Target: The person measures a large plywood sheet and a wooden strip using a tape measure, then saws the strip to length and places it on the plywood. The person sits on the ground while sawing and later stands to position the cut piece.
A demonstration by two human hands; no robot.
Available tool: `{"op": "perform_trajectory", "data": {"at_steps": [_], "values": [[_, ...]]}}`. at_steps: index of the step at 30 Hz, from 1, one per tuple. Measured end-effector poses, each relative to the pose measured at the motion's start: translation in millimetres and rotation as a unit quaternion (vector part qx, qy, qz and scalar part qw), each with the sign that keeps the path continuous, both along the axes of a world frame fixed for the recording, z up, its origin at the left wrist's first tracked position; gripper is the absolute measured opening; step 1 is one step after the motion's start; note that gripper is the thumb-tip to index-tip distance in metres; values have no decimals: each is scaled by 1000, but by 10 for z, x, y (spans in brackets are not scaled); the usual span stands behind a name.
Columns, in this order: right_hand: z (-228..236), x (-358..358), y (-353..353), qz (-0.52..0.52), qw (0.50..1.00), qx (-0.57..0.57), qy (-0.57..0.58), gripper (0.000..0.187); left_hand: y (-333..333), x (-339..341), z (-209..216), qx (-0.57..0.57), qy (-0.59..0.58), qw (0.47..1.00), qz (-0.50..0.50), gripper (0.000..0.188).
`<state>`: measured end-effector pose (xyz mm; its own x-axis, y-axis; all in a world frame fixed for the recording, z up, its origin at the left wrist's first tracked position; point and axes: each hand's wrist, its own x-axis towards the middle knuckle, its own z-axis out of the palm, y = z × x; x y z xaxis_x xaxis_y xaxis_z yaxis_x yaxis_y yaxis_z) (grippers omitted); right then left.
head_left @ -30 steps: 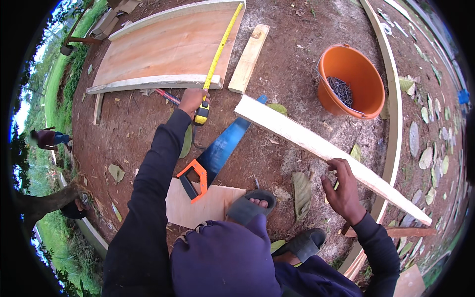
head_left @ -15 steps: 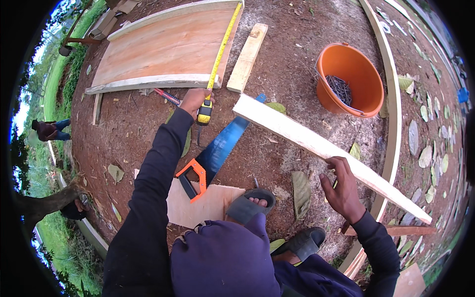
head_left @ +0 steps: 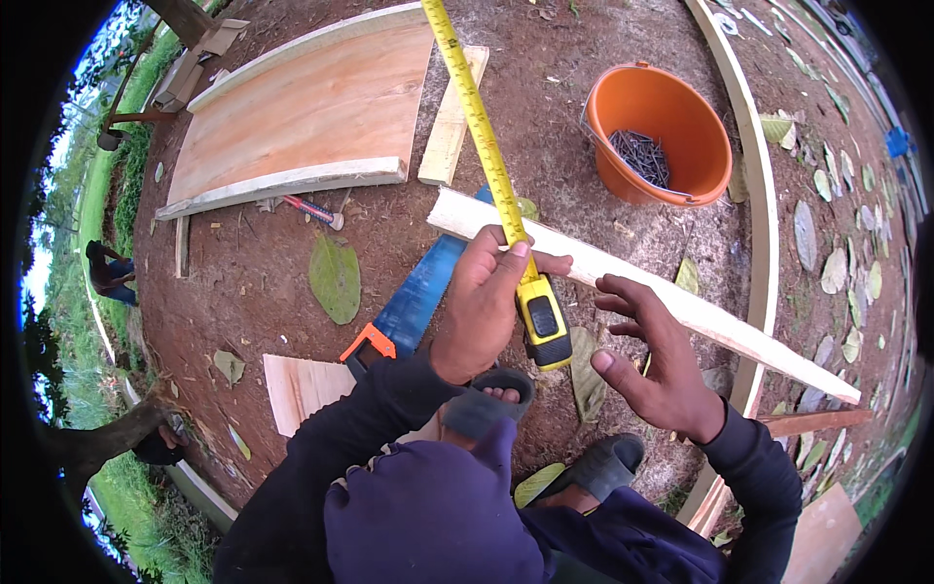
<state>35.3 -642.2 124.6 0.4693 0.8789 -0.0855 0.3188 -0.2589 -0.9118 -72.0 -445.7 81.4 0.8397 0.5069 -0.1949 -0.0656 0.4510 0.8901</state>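
Brown soil (head_left: 263, 292) strewn with leaves (head_left: 335, 278), grass (head_left: 102, 195) beyond, left hand (head_left: 482, 304) gripping tape measure (head_left: 545, 316), right hand (head_left: 660, 368) loosely spread

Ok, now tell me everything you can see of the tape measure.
The tape measure has a rounded yellow-and-black case, plastic by its look, with a dark panel on its face. Its yellow, dark-marked blade is drawn out, slanting up and left past the picture's top edge, its end out of view. The left grip holds it near where the blade emerges; the right grip is beside it, apparently apart.
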Motion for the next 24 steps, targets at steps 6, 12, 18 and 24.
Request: {"op": "perform_trajectory", "data": {"at_steps": [6, 12, 18, 24], "values": [[-61, -57, -78, -44, 992, -89, 76, 68, -801, 93, -286, -48, 13, 998, -24, 24], [-179, 69, -614, -29, 992, -120, -13, 36, -1114, 19, -580, 73, 90, 982, -152, 27], [-176, 214, -1141, -95, 964, -202, -145, 11, -1353, 139, -606, -153, 58, 954, -252, 41], [-111, 325, -1525, -117, 945, -255, -170, 15, -1665, 297, -713, -189, 108, 932, -291, 45]]}}
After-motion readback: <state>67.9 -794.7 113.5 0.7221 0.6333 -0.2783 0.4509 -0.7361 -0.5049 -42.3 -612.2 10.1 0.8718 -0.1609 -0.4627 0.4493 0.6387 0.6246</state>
